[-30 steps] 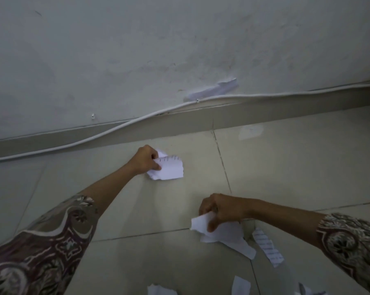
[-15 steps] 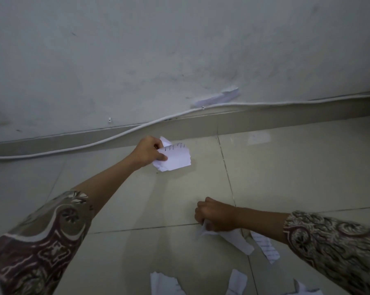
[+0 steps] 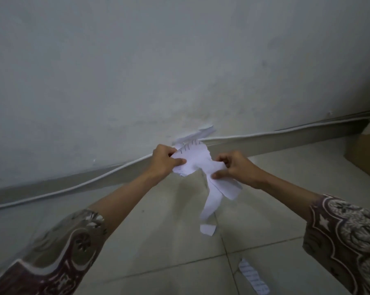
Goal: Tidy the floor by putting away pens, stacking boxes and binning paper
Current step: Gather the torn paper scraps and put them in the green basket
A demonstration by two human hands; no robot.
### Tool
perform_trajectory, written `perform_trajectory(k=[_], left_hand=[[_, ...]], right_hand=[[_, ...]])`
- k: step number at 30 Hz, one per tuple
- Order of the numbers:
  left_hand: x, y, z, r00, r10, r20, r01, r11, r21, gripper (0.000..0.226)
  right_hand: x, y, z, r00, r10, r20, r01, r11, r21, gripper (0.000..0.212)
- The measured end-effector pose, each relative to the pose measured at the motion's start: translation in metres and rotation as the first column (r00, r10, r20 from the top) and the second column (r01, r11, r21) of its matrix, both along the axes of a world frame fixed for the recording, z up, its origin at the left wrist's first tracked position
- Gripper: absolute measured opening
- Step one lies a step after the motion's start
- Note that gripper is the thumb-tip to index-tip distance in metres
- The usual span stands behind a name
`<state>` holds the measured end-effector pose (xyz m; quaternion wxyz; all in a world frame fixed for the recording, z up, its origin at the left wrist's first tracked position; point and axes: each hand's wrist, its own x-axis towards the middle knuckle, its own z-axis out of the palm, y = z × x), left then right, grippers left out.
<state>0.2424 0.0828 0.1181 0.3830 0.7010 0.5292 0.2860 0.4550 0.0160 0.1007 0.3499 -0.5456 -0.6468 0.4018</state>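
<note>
Both hands are raised off the tiled floor and close together, holding torn white paper. My left hand pinches a lined scrap at its left edge. My right hand grips a bunch of torn paper strips that hang down from it and touch the left scrap. One small paper piece shows below the hanging strip; I cannot tell whether it lies on the floor. A lined paper strip lies on the floor at the lower right. Another scrap is stuck behind the cable at the wall.
A white cable runs along the grey skirting of the wall. A brown cardboard box stands on the floor at the right edge. The pale tiled floor spreads below my arms.
Both hands have lifted their paper off the floor and come together in front of the wall. The view has swung right, bringing the cardboard box into sight.
</note>
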Motion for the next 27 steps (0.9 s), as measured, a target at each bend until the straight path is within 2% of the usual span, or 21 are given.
perform_trajectory(k=[2, 5, 9, 12, 16, 20, 25, 27], left_hand=[[0.014, -0.005, 0.004, 0.998, -0.040, 0.050, 0.040, 0.999, 0.007, 0.031], [0.041, -0.010, 0.014, 0.979, -0.157, 0.133, 0.159, 0.987, -0.003, 0.019], [0.073, -0.004, 0.033, 0.943, -0.235, 0.236, 0.247, 0.969, -0.024, 0.021], [0.093, -0.005, 0.048, 0.902, -0.295, 0.316, 0.329, 0.942, -0.061, 0.024], [0.114, -0.017, 0.067, 0.834, -0.420, 0.357, 0.471, 0.880, -0.064, 0.016], [0.125, -0.029, 0.076, 0.793, -0.482, 0.373, 0.539, 0.840, -0.060, 0.013], [0.130, -0.044, 0.073, 0.734, -0.555, 0.391, 0.624, 0.779, -0.064, 0.020], [0.131, -0.053, 0.069, 0.706, -0.585, 0.399, 0.662, 0.745, -0.081, 0.015]], right_hand=[[0.011, 0.002, 0.013, 0.996, -0.074, -0.052, 0.075, 0.997, 0.016, 0.016], [0.024, 0.001, 0.035, 0.968, -0.201, -0.149, 0.212, 0.975, 0.060, 0.013], [0.037, -0.005, 0.055, 0.899, -0.375, -0.225, 0.401, 0.913, 0.079, 0.018], [0.044, -0.016, 0.068, 0.806, -0.525, -0.276, 0.562, 0.823, 0.077, 0.014], [0.051, -0.040, 0.087, 0.674, -0.676, -0.297, 0.725, 0.684, 0.088, 0.026], [0.048, -0.065, 0.101, 0.598, -0.743, -0.301, 0.792, 0.605, 0.082, 0.024], [0.036, -0.111, 0.107, 0.404, -0.835, -0.374, 0.906, 0.421, 0.039, 0.020], [0.028, -0.134, 0.108, 0.325, -0.855, -0.403, 0.937, 0.349, 0.015, 0.013]])
